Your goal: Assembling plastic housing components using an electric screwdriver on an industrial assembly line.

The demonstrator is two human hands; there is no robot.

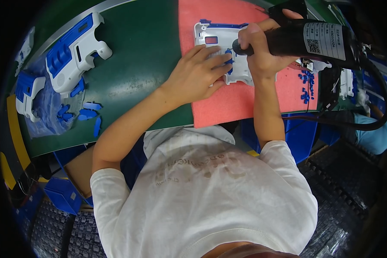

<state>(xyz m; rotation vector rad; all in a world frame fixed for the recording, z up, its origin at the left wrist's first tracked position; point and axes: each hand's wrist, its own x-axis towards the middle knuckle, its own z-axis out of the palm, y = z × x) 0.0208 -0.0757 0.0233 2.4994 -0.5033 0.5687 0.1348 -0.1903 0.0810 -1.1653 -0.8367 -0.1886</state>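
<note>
Fingers [218,60] rest on a white shell [241,76] containing a blue piece [228,62].

Tool [284,38] coloured black, its label [327,41] white, patterned with dark square code. Housing [241,73] seen in white, edged with blue. Mat [225,107] coloured coral pink, tabletop [137,51] dark green. Large casing [74,64] split into white and blue. Loose pieces [88,114] coloured blue. White shirt [202,198] marked with faded brownish print.
</note>
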